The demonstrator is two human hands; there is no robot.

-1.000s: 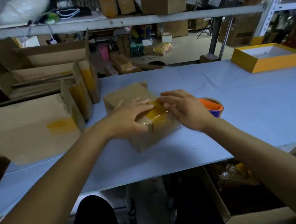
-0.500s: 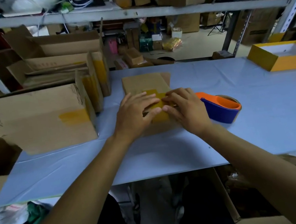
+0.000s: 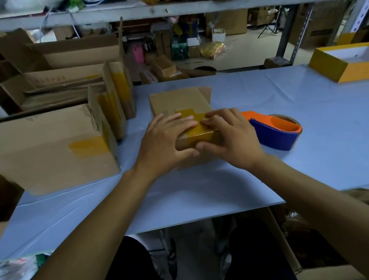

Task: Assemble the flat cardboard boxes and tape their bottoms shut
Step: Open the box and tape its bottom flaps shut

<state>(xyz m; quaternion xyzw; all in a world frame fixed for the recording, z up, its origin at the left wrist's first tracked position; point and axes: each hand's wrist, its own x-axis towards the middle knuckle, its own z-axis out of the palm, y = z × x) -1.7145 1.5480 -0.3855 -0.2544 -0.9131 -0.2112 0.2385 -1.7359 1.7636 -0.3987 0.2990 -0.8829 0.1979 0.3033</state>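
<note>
both hands press yellow tape onto the small box.

Your table, blue cover: small box ctr, tape dispenser just rt, boxes lt, yellow tray far rt.

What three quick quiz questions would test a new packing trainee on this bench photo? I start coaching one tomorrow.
1. True or false: both hands press on the small box.
2. What lies on the table just beside the right hand? A) scissors B) tape dispenser C) marker
3. Fill in: the tape on the box under the left hand is ____ in colour.

Key: 1 true; 2 B; 3 yellow.
</note>
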